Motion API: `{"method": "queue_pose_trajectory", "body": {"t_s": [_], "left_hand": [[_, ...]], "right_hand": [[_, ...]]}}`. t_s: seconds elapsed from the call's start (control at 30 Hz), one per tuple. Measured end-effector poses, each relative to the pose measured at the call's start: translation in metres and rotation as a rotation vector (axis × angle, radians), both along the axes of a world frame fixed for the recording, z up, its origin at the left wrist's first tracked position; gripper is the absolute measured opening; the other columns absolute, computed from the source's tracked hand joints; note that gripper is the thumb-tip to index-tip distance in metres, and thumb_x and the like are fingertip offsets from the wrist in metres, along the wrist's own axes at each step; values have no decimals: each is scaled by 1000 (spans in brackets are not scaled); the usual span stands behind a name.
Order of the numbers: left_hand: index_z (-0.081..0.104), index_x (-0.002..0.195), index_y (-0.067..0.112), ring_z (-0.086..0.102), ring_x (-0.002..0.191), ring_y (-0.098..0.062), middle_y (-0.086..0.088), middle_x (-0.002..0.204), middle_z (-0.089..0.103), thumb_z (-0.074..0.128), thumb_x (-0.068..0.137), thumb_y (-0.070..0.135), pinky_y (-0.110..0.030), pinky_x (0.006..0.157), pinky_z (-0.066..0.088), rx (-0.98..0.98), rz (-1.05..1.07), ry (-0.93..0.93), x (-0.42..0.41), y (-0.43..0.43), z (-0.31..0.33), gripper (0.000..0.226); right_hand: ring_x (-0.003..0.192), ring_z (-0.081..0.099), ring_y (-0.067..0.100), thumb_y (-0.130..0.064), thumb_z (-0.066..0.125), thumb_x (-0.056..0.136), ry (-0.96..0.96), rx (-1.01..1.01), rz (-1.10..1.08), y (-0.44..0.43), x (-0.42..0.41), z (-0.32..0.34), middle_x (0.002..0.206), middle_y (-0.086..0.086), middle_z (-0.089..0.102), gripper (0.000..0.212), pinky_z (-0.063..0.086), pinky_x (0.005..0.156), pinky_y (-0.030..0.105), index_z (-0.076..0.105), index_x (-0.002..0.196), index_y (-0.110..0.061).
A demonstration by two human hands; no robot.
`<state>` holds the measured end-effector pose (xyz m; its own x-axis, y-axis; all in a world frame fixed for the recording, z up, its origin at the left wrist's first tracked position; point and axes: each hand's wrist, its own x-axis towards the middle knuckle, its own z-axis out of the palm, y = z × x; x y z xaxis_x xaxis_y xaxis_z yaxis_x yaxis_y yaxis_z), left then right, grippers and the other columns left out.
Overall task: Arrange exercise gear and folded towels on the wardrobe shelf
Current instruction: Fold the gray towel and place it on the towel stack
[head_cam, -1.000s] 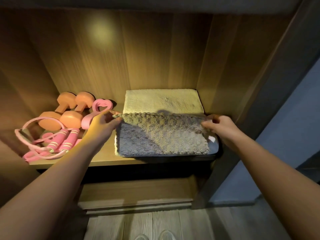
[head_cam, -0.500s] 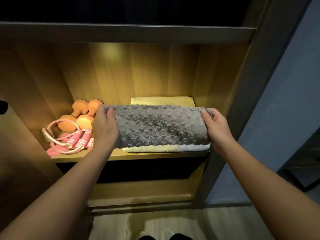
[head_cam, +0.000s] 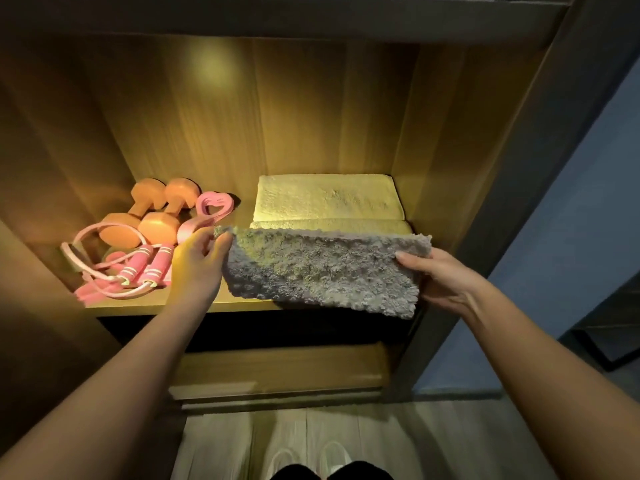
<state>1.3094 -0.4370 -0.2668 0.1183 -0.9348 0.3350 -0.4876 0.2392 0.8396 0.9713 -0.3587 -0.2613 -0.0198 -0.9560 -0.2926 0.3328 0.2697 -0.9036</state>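
Hanging across the right half of the shelf's (head_cam: 138, 303) front edge, a grey nubbly towel (head_cam: 322, 271) is held up by both hands. Its upper left corner is pinched by the left hand (head_cam: 197, 268) between thumb and curled fingers. Its right edge is gripped by the right hand (head_cam: 440, 282), with the thumb laid on top and the fingers tucked beneath the cloth. The towel is stretched between the two hands, and its lower edge droops below the shelf's front edge on the right. Whether it touches the board cannot be told.

Behind it, a folded yellow towel (head_cam: 325, 199) is laid flat against the shelf's back edge, close to the back right corner. Two orange dumbbells (head_cam: 159, 228) are set side by side on the left part of the shelf, towards the back. A pink heart-shaped grip (head_cam: 213, 206) is placed just beside them, between the dumbbells and the yellow towel. A pink jump rope (head_cam: 152, 268) is coiled at the front left corner, its two handles lying together and its cord looped round the nearer dumbbell heads.

Below, white shoes (head_cam: 332, 455) are seen on a pale wooden floor (head_cam: 433, 441).
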Motion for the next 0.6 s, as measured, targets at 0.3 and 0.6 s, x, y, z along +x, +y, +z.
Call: {"method": "queue_pose_trajectory", "body": {"t_s": [0.3,0.6], "left_hand": [[59,108,28,60,89,-3,21,92,63,41,103,32,-30,75,44,58,59,194,-13,11,1,19],[53,105,13,47,78,-21,-1,89,56,42,103,23,-32,67,32,-25,224,-81,-33,-4,-20,16]], "right_hand": [[101,67,24,-12,52,98,95,-116,-149,2,21,0,110,12,70,24,51,92,41,60,119,-7],[58,42,14,-21,43,103,1030,-207,-433,-25,24,-22,63,2,45,36,27,52,31,39,66,-18]]}}
